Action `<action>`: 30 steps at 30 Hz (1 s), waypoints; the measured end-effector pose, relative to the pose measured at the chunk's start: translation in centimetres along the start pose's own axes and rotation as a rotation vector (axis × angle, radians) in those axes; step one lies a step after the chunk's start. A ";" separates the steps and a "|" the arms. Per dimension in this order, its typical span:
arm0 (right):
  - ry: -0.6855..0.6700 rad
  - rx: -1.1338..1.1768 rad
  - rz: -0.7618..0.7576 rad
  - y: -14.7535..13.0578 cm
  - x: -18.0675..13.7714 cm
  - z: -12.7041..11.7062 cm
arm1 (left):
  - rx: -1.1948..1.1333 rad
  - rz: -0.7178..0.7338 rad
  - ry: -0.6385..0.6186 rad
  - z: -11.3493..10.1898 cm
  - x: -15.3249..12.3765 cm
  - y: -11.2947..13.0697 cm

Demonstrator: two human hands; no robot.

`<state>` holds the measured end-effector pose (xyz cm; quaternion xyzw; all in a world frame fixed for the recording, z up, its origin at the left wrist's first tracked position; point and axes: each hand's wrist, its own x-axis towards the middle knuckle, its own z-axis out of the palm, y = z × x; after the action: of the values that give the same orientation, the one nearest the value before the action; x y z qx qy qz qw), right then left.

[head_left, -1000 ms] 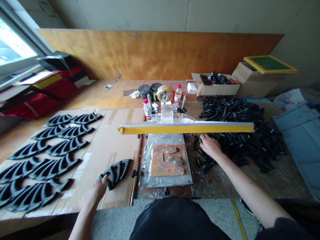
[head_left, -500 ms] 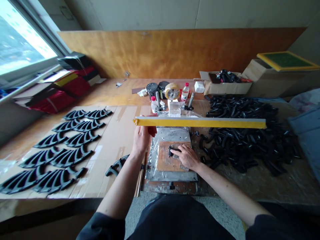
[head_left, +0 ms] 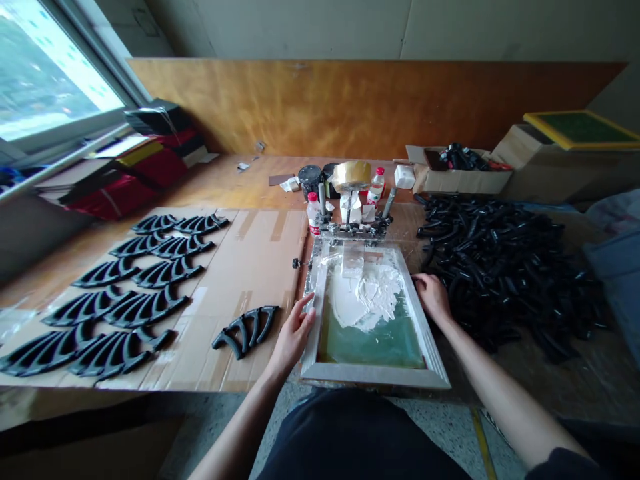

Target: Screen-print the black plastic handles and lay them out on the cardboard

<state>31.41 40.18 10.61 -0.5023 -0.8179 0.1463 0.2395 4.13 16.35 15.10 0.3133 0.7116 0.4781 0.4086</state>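
A screen-printing frame (head_left: 311, 333) lies lowered over the work spot in front of me. Thick white ink (head_left: 365, 293) covers the upper part of its green mesh. A clear block-like squeegee (head_left: 353, 259) stands in the ink near the frame's far end. My left hand (head_left: 296, 333) is at the frame's left side, fingers stretched and apart, holding nothing. Beside the right rim is my right hand (head_left: 434, 297), its fingers loosely bent; no object shows in it. The board and black handle piece under the frame are hidden.
Black curved parts lie in rows (head_left: 145, 270) on cardboard at left, with one short row (head_left: 246, 331) nearer me. A big heap of black tubular pieces (head_left: 495, 267) fills the right. Behind the clamp (head_left: 353, 230) stand a tape roll (head_left: 351, 177), bottles and black tubs.
The frame has swung down from its raised, edge-on position to lie flat. My left hand came down along its left side; my right hand left the black piece and moved right.
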 end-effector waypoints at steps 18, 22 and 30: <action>-0.526 -0.194 -0.942 -11.7 -2.1 0.9 | 0.327 -0.031 0.006 1.5 2.7 -6.7; -0.620 -0.092 -0.947 -11.6 -1.3 -0.3 | 0.296 -0.051 0.021 1.6 2.7 -6.6; -0.396 -0.084 -0.902 -11.0 -3.5 1.5 | 0.226 -0.048 0.036 1.4 2.2 -5.9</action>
<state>23.68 32.06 13.75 -0.0699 -0.9888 0.0876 0.0987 4.02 16.73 8.67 0.3316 0.7753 0.3908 0.3691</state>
